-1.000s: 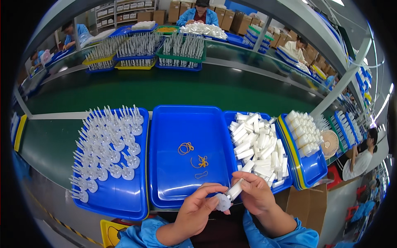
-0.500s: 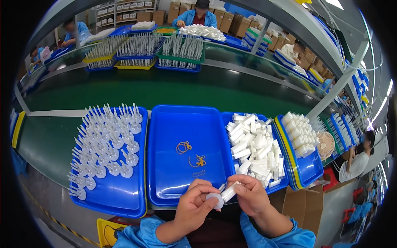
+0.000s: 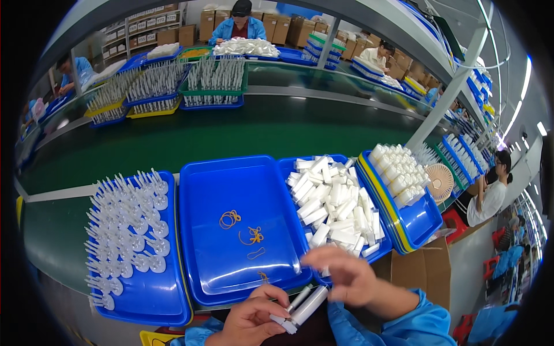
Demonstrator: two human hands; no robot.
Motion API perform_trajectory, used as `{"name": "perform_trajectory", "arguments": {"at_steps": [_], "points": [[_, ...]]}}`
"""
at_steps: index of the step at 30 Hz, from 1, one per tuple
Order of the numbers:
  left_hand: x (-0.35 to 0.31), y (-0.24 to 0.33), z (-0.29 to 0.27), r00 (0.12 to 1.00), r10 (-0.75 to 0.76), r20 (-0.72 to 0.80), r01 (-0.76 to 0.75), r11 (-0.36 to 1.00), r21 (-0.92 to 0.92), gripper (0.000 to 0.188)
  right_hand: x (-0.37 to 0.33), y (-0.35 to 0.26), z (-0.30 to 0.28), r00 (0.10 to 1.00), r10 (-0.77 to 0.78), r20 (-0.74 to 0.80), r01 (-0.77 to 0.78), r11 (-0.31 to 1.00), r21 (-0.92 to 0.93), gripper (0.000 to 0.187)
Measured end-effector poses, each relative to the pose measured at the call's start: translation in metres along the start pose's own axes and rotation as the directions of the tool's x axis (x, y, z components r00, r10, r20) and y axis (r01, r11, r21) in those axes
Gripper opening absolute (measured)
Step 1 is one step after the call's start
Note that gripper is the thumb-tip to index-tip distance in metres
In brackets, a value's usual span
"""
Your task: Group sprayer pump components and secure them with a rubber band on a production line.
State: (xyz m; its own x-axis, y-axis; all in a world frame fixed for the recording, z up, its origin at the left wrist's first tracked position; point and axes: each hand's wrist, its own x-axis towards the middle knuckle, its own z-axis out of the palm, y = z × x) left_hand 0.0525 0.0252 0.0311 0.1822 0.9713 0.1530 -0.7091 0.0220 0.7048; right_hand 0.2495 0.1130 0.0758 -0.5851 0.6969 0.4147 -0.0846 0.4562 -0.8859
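Note:
Low in front of me, my left hand (image 3: 257, 317) grips a translucent white plastic piece with a round base (image 3: 284, 324). A white cylinder (image 3: 310, 305) points up and right from it, beside a thinner stem. My right hand (image 3: 346, 277), a little blurred, is off the piece, fingers spread and nothing visible in them. It hovers by the near edge of the blue tray heaped with white cylindrical parts (image 3: 337, 202). In the middle blue tray (image 3: 242, 184) lie several tan rubber bands (image 3: 252, 235). Stemmed, round-based plastic parts (image 3: 124, 225) fill much of the left tray.
Stacked blue and yellow trays (image 3: 424, 222) carrying wrapped white parts stand at the right, near a cardboard box (image 3: 421, 270). A green conveyor (image 3: 219, 127) runs beyond the trays. Filled racks (image 3: 213, 81) and co-workers (image 3: 239, 27) are across it; another person (image 3: 487, 193) sits at right.
My right hand has let go of the white cylinder and moved up, its fingers opening. The left hand keeps the piece, now lower. The whole view has shifted, with the trays appearing further left.

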Motion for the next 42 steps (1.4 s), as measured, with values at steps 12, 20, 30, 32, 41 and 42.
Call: {"name": "perform_trajectory", "arguments": {"at_steps": [12, 20, 30, 32, 41, 42], "points": [[0.015, 0.004, -0.013, 0.907, 0.347, 0.239, -0.385, 0.450, 0.806, 0.017, 0.079, 0.075, -0.074, 0.888, 0.266, 0.375, 0.367, 0.081, -0.927, 0.018], [0.012, -0.002, -0.018, 0.912, 0.342, 0.225, -0.360, 0.405, 0.840, 0.019, 0.058, 0.053, -0.077, 0.992, 0.119, 0.038, -0.028, 0.513, -0.858, 0.019], [0.009, -0.013, -0.019, 0.902, 0.212, 0.377, -0.430, 0.351, 0.832, 0.026, 0.009, 0.001, -0.021, 0.869, 0.472, -0.148, -0.372, 0.820, 0.435, 0.033], [0.019, -0.005, -0.009, 0.825, 0.293, 0.483, -0.563, 0.363, 0.742, 0.024, 0.004, 0.009, -0.018, 0.839, 0.522, -0.152, -0.382, 0.765, 0.518, 0.034], [0.023, -0.005, 0.002, 0.796, 0.335, 0.505, -0.604, 0.376, 0.702, 0.025, 0.002, 0.017, -0.003, 0.825, 0.550, -0.129, -0.365, 0.694, 0.620, 0.049], [0.023, -0.005, 0.003, 0.798, 0.333, 0.503, -0.601, 0.375, 0.705, 0.024, 0.002, 0.017, -0.004, 0.820, 0.560, -0.117, -0.379, 0.685, 0.623, 0.049]]}}
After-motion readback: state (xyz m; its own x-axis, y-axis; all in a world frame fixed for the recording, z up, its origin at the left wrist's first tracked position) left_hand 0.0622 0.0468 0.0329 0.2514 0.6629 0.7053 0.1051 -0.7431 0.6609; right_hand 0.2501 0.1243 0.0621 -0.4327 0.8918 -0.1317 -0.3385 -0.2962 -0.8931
